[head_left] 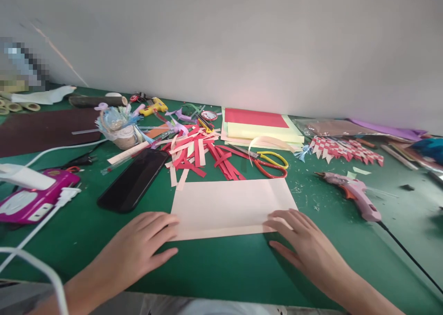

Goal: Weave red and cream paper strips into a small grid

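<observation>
A pale pink sheet of paper (228,204) lies flat on the green table (221,269), with a crease running along its near edge. My left hand (148,239) rests at the sheet's left edge, fingertips on the paper and thumb held apart. At the right edge, my right hand (299,236) touches the paper with its fingers, its thumb stretched out below. Both hands are open. Just beyond the sheet are scissors (272,162) with red and yellow handles and a heap of red and pink paper strips (197,151).
A black phone (133,181) and a purple power strip (41,197) with white cables lie left. On the right is a pink glue gun (356,192) with a black cord, near a woven red-and-white paper piece (346,149). Coloured paper sheets (258,118) are stacked by the wall.
</observation>
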A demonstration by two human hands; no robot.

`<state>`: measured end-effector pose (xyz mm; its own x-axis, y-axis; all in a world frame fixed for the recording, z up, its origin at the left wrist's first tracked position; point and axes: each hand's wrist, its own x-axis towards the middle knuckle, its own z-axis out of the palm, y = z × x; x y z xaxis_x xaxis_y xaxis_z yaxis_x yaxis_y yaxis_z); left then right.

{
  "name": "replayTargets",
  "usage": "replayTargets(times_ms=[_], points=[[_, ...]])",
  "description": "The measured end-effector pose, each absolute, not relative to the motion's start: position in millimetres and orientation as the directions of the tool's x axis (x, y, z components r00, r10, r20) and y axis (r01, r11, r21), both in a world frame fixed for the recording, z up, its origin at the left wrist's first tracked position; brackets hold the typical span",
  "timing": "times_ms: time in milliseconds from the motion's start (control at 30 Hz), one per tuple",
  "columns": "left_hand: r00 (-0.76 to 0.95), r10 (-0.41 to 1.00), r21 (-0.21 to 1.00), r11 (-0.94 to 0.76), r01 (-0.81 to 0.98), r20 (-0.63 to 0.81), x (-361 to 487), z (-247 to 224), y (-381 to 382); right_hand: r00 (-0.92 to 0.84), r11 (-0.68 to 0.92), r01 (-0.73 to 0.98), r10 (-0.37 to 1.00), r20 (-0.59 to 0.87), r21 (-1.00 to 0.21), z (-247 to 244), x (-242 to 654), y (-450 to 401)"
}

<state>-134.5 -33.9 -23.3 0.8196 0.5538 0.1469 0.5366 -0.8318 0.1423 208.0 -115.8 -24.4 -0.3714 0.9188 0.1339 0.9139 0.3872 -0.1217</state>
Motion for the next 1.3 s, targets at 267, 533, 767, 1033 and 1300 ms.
replayTargets(times_ms=[267, 533, 767, 1033, 1300], points=[[0.915, 0.362, 0.068, -0.932, 0.356, 0.176, -43, -25, -29, -0.562, 0.595, 0.799, 0.791, 0.242, -0.087, -31, 160, -85], [0.871, 0.24, -0.051, -0.956, 0.289, 0.429, -20, -8, -13, -0.558, 0.621, 0.783, 0.68, 0.475, 0.031, -12, 158, -65], [0.871, 0.188, -0.066, -0.968, 0.243, 0.454, -13, 23, -5, -0.596, 0.669, 0.73, 0.522, 0.61, 0.141, 15, 171, -52], [0.92, 0.205, -0.041, -0.972, 0.232, 0.334, -52, 46, 16, -0.533, 0.538, 0.823, 0.62, 0.576, 0.182, 18, 241, -60], [0.93, 0.236, -0.089, -0.959, 0.27, 0.282, -52, 54, 17, -0.295, 0.368, 0.93, 0.74, 0.605, 0.004, 25, 266, -66]])
